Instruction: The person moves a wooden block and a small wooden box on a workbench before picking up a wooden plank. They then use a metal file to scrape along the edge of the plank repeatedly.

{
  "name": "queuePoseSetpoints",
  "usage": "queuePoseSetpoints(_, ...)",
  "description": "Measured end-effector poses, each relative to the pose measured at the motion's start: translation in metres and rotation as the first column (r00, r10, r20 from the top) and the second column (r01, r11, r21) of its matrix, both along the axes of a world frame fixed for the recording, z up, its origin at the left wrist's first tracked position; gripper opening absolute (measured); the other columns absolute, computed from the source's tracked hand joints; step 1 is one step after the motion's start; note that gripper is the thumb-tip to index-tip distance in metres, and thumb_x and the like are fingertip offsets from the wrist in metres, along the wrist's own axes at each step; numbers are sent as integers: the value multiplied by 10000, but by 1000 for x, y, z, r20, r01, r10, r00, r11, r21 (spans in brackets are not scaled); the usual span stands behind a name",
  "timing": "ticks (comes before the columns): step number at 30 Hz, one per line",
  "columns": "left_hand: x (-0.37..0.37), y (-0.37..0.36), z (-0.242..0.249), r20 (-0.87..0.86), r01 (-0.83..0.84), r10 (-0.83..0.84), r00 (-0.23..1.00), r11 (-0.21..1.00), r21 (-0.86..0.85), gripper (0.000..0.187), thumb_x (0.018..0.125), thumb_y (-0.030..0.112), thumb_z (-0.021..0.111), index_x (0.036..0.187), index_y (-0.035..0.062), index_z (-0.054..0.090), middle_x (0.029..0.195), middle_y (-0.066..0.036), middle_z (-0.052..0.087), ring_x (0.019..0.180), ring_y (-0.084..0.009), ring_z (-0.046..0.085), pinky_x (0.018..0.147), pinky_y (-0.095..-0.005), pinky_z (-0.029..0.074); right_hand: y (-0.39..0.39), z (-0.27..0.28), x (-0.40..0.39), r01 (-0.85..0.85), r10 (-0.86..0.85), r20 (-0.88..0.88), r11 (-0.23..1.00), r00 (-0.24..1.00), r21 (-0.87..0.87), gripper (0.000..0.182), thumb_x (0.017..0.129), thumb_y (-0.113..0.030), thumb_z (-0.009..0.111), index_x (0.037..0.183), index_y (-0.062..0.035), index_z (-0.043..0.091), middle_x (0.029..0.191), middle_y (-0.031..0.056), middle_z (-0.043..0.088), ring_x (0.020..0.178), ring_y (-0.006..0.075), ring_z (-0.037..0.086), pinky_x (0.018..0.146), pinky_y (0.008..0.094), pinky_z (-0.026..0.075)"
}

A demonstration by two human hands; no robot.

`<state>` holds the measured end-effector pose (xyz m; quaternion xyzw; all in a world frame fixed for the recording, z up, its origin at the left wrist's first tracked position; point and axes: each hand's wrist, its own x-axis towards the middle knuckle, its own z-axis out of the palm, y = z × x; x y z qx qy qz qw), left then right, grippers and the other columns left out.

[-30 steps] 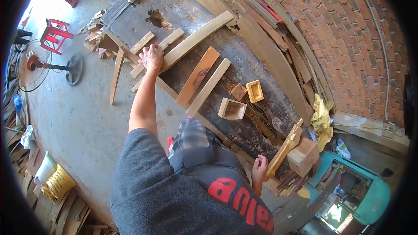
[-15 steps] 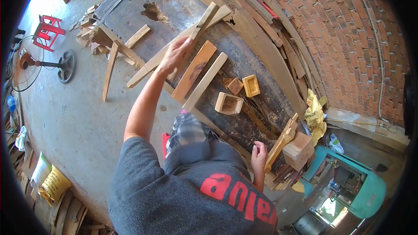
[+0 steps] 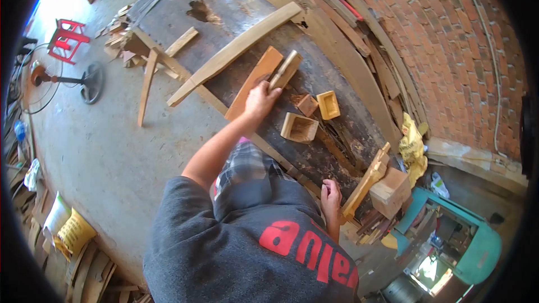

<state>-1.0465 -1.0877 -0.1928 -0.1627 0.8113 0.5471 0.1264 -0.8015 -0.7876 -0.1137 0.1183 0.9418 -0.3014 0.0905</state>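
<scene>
My left hand [image 3: 263,100] is closed around the near end of a short, narrow wooden bar [image 3: 285,70] with a dark line along it. The bar points away from me over the workbench [image 3: 224,92]. Just left of it lies a flat orange-brown board [image 3: 254,81]. To its right sit a hollowed wooden box [image 3: 299,128], a small reddish block [image 3: 307,105] and a yellow hollowed block [image 3: 329,105]. My right hand [image 3: 331,195] rests by the bench's near edge with its fingers curled together; what they hold, if anything, is hidden.
A long pale plank [image 3: 238,50] crosses the bench and overhangs its left edge. At right stand a wooden piece [image 3: 365,182] and a large square block [image 3: 390,192], near a green machine [image 3: 477,252]. Boards lean along the brick wall [image 3: 443,67]. A red stool [image 3: 68,39] stands far left.
My left hand has come down and to the right with the wooden bar, from above the long plank to beside the orange-brown board. My right hand has barely moved.
</scene>
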Motion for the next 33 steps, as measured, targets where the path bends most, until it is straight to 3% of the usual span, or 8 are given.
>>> queuePoseSetpoints(4, 17, 21, -17, -297, -49, -66, 953, 930, -365, 326, 857, 376, 679, 903, 59, 614, 892, -166, 623, 875, -375, 595, 766, -471, 482, 2, -17, 10, -30, 30, 3, 999, 1000, 26, 158, 906, -74, 587, 1051, -26, 629, 944, 137, 663, 855, 257, 655, 770, 356, 513)
queuePoseSetpoints(7, 22, 29, -24, -302, -61, -134, 944, 827, -558, 511, 784, 348, 739, 1187, 95, 552, 1104, -126, 531, 1054, -336, 502, 826, -470, 413, 1, -20, 13, -24, 24, 27, 1000, 999, 7, 162, 904, -76, 589, 1054, -28, 630, 944, 135, 663, 853, 255, 655, 767, 353, 513)
queuePoseSetpoints(13, 32, 38, -22, -101, 131, -248, 963, 765, -631, 811, 714, 346, 801, 1375, 102, 399, 1186, -133, 497, 1120, -326, 474, 886, -472, 379, -4, -14, 13, -5, 5, 9, 1000, 1000, -15, 151, 904, -76, 588, 1040, -26, 629, 944, 141, 659, 844, 262, 659, 760, 360, 518)
queuePoseSetpoints(17, 30, 46, -56, -207, -2, -228, 951, 668, -744, 812, 691, 231, 793, 1387, 101, 393, 1119, -131, 507, 1043, -332, 501, 846, -467, 422, -2, -20, 24, 99, -97, 52, 994, 994, -45, 145, 905, -77, 579, 1038, -35, 619, 956, 169, 641, 899, 326, 642, 788, 398, 505)
queuePoseSetpoints(23, 23, 32, -63, -168, 112, -302, 938, 725, -680, 751, 709, 131, 754, 1381, 121, 420, 1170, -165, 522, 1082, -391, 505, 860, -503, 476, 4, -25, 46, 112, -111, 20, 992, 994, -64, 130, 910, -85, 577, 1023, -27, 609, 956, 169, 648, 893, 335, 642, 787, 397, 507)
queuePoseSetpoints(29, 22, 37, -62, -243, 47, -242, 939, 793, -608, 569, 805, 31, 547, 1358, 125, 456, 1220, -174, 524, 1095, -428, 492, 875, -546, 468, 33, -21, 71, 195, -195, 15, 977, 981, -86, 122, 911, -80, 567, 1012, -20, 599, 976, 188, 642, 921, 373, 625, 803, 424, 495)
queuePoseSetpoints(31, 21, 30, -59, -344, 51, -322, 882, 791, -610, 612, 792, 37, 599, 1375, 122, 435, 1219, -179, 530, 1104, -423, 490, 888, -565, 454, 51, -32, 82, 170, -172, -139, 985, 975, -23, 120, 918, -81, 588, 1011, -16, 626, 911, 147, 659, 857, 276, 663, 765, 368, 517)
queuePoseSetpoints(33, 23, 33, -46, -316, 66, -301, 900, 810, -582, 682, 768, 42, 657, 1398, 117, 406, 1227, -181, 534, 1131, -419, 483, 924, -576, 426, 67, -35, 92, 218, -219, -83, 976, 972, -17, 116, 915, -76, 591, 999, -8, 632, 897, 144, 659, 846, 258, 656, 765, 356, 514)
